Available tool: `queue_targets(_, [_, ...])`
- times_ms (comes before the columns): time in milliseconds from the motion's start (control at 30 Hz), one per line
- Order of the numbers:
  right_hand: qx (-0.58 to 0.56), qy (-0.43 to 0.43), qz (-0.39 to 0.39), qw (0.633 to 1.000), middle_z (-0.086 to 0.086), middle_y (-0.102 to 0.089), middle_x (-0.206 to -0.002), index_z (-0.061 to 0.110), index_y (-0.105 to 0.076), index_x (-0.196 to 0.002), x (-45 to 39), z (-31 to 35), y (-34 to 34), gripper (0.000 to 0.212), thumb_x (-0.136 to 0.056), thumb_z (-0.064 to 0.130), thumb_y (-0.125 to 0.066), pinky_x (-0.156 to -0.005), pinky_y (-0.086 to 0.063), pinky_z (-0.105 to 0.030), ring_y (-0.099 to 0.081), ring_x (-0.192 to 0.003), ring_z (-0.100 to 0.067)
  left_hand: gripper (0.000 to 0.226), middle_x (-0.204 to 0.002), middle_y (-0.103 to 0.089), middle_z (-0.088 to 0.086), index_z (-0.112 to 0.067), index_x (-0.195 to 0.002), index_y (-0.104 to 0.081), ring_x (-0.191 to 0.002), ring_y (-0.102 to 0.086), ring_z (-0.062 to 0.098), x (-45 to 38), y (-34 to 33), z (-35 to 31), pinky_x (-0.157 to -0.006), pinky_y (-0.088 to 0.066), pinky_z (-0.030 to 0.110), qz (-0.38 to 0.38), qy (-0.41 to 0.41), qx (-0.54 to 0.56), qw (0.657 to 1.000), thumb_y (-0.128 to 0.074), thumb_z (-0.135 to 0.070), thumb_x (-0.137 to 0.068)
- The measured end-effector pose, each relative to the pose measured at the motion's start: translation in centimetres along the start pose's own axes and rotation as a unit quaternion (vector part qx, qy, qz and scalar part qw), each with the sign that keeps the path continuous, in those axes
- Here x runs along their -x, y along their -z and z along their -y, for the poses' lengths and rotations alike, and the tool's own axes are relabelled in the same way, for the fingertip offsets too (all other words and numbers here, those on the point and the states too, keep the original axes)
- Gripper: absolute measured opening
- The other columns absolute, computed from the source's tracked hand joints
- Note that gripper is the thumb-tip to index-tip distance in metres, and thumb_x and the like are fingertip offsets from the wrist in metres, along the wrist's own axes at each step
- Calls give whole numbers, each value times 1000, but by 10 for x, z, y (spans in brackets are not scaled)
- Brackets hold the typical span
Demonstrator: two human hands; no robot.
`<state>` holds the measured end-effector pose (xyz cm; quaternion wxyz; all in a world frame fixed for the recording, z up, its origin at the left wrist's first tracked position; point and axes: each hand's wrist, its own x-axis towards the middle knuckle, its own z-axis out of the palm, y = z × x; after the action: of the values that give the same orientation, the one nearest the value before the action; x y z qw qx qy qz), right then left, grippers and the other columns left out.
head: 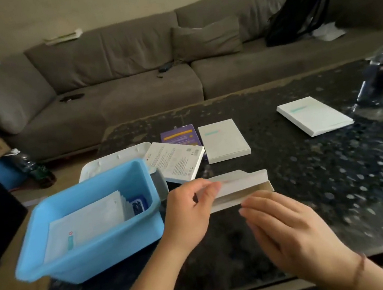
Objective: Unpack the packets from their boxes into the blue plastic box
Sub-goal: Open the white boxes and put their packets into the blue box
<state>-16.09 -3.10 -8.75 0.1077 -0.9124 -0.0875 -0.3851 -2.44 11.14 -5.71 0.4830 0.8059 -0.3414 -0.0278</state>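
The blue plastic box (97,253) sits at the table's left edge with several white packets (85,220) and a small blue packet (138,205) inside. Just right of it my left hand (187,210) pinches the top of an open white box (243,184), held above the table with its flap open. My right hand (290,232) is below and to the right of that box, fingers straight and together, fingertips near its lower edge. Whether they touch it is unclear.
Behind the blue box lie its white lid (113,160), a printed white box (175,163), a purple box (180,135) and a white box (224,140). Another white box (314,115) and a water bottle (381,76) are at the right. A grey sofa (150,76) runs behind the dark table (340,184).
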Motion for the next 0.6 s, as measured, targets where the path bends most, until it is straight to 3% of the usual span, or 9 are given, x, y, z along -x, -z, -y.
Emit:
queue_targets(100, [42, -13, 24, 999, -8, -70, -100, 3, -72, -99, -16, 2, -9, 17, -88, 9, -61, -84, -55, -36, -65, -92, -26, 13, -87, -58, -30, -28, -90, -68, -91, -46, -31, -10, 1, -2, -72, -41, -2, 10, 5, -17, 1000, -59, -36, -94])
queue_targets(200, [88, -44, 99, 990, 0, -66, -84, 13, -69, -89, -33, 2, -16, 16, -87, 21, -55, -72, -57, -37, -63, -76, -22, 11, -88, -53, -32, -30, -91, -65, -90, -39, -36, -15, 2, -4, -71, -36, -7, 11, 6, -38, 999, -58, -38, -94])
queue_targets(367, [141, -86, 182, 969, 3, -69, -71, 18, -70, -79, -45, -3, -31, 23, -63, 29, -83, -66, -57, -36, -67, -65, -22, 12, -85, -57, -28, -27, -93, -69, -90, -47, -30, -18, 1, 0, -69, -40, -4, -7, -11, -44, 999, -61, -36, -92])
queue_targets(467, [137, -43, 126, 981, 3, -59, -58, 18, -64, -67, -39, -2, -30, 8, -71, 14, -69, -53, -50, -31, -58, -51, -22, 28, -87, -63, -19, -20, -97, -75, -91, -55, -18, -16, 1, 4, -70, -42, -2, -15, -28, -51, 998, -58, -42, -90])
queue_targets(533, [122, -22, 63, 990, 0, -54, -58, 15, -60, -66, -27, -2, -25, 21, -81, 5, -48, -51, -48, -34, -53, -52, -24, 38, -84, -65, -19, -18, -98, -76, -90, -57, -13, -14, 1, 7, -67, -44, 2, -12, -39, -37, 998, -54, -47, -86])
queue_targets(600, [106, -2, 32, 994, -3, -57, -66, 11, -63, -71, -17, 1, -15, 26, -88, 1, -46, -56, -50, -38, -56, -59, -28, 41, -83, -64, -23, -18, -99, -76, -87, -59, -13, -12, 0, 9, -64, -44, 3, 0, -36, -15, 999, -54, -49, -84])
